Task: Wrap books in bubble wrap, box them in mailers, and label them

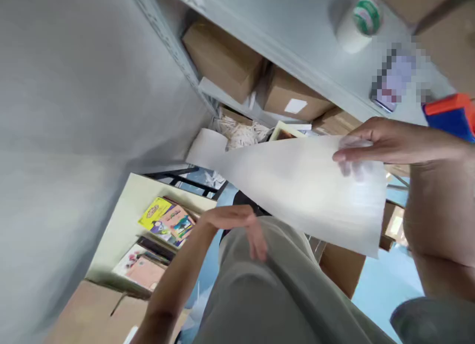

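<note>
My right hand [365, 143] pinches the far-right part of a long, thin, whitish translucent wrapping sheet [293, 185], the thumb on top and the fingers showing through from behind. The sheet stretches leftward to a white roll [208, 145] by the wall, and its lower edge hangs over my knee. Below the sheet, my left hand [245, 225] is bent at the wrist above my leg. Its fingers point downward, slightly blurred, and nothing shows in them.
Cardboard boxes [224, 59] sit on the lower shelf. Above are a tape roll [358, 24], a phone [395, 81] and a blue-and-orange tape dispenser [451, 117]. Picture books [166, 218] lie on a pale surface at left, near a carton [92, 314].
</note>
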### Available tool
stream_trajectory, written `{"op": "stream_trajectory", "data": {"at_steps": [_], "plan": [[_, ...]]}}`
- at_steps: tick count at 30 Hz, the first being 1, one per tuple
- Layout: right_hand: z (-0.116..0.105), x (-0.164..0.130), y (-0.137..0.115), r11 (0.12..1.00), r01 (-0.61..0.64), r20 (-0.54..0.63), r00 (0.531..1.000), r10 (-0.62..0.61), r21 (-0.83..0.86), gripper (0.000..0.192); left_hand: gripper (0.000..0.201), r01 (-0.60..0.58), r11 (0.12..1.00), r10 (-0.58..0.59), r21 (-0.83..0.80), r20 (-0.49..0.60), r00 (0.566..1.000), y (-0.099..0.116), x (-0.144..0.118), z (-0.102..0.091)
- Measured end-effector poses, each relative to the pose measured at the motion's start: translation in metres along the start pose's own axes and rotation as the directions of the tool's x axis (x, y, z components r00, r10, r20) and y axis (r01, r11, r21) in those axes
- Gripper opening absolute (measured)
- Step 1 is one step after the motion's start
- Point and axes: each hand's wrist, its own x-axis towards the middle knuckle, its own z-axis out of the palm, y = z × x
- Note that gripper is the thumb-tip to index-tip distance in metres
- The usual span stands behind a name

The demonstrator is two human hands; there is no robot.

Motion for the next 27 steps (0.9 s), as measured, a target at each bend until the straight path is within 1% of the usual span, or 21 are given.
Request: {"op": "stream_trajectory", "data": {"at_steps": [1,2,3,4,5,6,7,8,9,10,11,12,13,14,16,18,20,21,23,26,27], "plan": [[0.008,0.020,-0.003,1.000,0.005,-0.007,1.000,-0.005,-0.011,0.071,0.085,-0.106,0.992,0.120,0.064,-0.273,0.954,-0.005,-0.035,-0.017],[0.015,0.038,-0.005,1.000,0.010,-0.014,1.000,-0.010,-0.017,0.073,0.079,-0.158,0.976,0.211,0.150,-0.465,0.859,-0.009,-0.067,-0.034],[0.021,0.053,-0.007,1.000,0.015,-0.022,1.000,-0.015,-0.020,0.074,0.074,-0.179,0.952,0.299,0.248,-0.627,0.719,-0.011,-0.092,-0.052],[0.026,0.064,-0.008,1.000,0.019,-0.030,0.999,-0.020,-0.018,0.074,0.062,-0.155,0.915,0.394,0.372,-0.744,0.540,-0.012,-0.109,-0.071],[0.029,0.070,-0.007,1.000,0.027,-0.029,0.999,-0.027,-0.007,0.074,0.054,-0.080,0.872,0.476,0.484,-0.798,0.370,-0.011,-0.116,-0.089],[0.030,0.071,-0.006,0.999,0.033,-0.038,0.999,-0.033,0.006,0.073,0.059,0.026,0.827,0.533,0.562,-0.799,0.279,-0.008,-0.113,-0.107],[0.029,0.068,-0.003,0.999,0.039,-0.058,0.998,-0.038,0.014,0.071,0.074,0.136,0.781,0.558,0.609,-0.779,0.286,-0.004,-0.104,-0.123],[0.026,0.060,0.001,0.999,0.044,-0.080,0.996,-0.042,0.014,0.069,0.082,0.223,0.737,0.546,0.638,-0.757,0.360,0.001,-0.089,-0.137],[0.023,0.048,0.007,0.999,0.043,-0.103,0.994,-0.042,0.003,0.068,0.080,0.278,0.702,0.505,0.655,-0.734,0.453,0.005,-0.070,-0.149],[0.019,0.034,0.016,0.999,0.035,-0.124,0.992,-0.037,-0.012,0.067,0.070,0.310,0.679,0.450,0.665,-0.711,0.539,0.009,-0.050,-0.158],[0.015,0.017,0.026,0.999,0.019,-0.140,0.990,-0.023,-0.025,0.067,0.059,0.324,0.668,0.402,0.669,-0.692,0.600,0.012,-0.030,-0.164],[0.012,0.000,0.039,0.999,-0.003,-0.150,0.989,-0.001,-0.032,0.067,0.053,0.329,0.662,0.374,0.673,-0.678,0.633,0.014,-0.010,-0.169],[0.010,-0.018,0.054,0.999,-0.028,-0.162,0.987,0.023,-0.031,0.067,0.051,0.332,0.652,0.374,0.682,-0.670,0.641,0.014,0.009,-0.172],[0.009,-0.035,0.071,0.999,-0.047,-0.177,0.983,0.043,-0.022,0.067,0.050,0.339,0.634,0.394,0.696,-0.667,0.632,0.013,0.027,-0.175],[0.012,-0.063,0.110,0.998,-0.058,-0.203,0.977,0.059,0.012,0.066,0.060,0.372,0.584,0.430,0.722,-0.663,0.613,0.006,0.062,-0.182],[0.019,-0.083,0.154,0.995,-0.081,-0.231,0.969,0.092,0.058,0.063,0.071,0.433,0.563,0.357,0.704,-0.679,0.641,-0.004,0.094,-0.193],[0.028,-0.093,0.200,0.977,-0.164,-0.269,0.943,0.196,0.139,0.056,0.063,0.491,0.589,0.222,0.641,-0.713,0.665,-0.016,0.123,-0.209],[0.034,-0.095,0.224,0.954,-0.218,-0.292,0.917,0.272,0.205,0.051,0.059,0.510,0.605,0.182,0.611,-0.730,0.659,-0.023,0.136,-0.218],[0.050,-0.096,0.272,0.885,-0.269,-0.340,0.849,0.404,0.381,0.042,0.055,0.525,0.631,0.181,0.572,-0.766,0.617,-0.037,0.157,-0.236],[0.092,-0.087,0.339,0.795,-0.169,-0.461,0.737,0.495,0.583,0.036,0.052,0.531,0.647,0.221,0.547,-0.801,0.556,-0.058,0.179,-0.258],[0.110,-0.081,0.357,0.776,-0.099,-0.488,0.726,0.484,0.622,0.036,0.051,0.539,0.644,0.219,0.543,-0.806,0.550,-0.064,0.184,-0.264]]}}
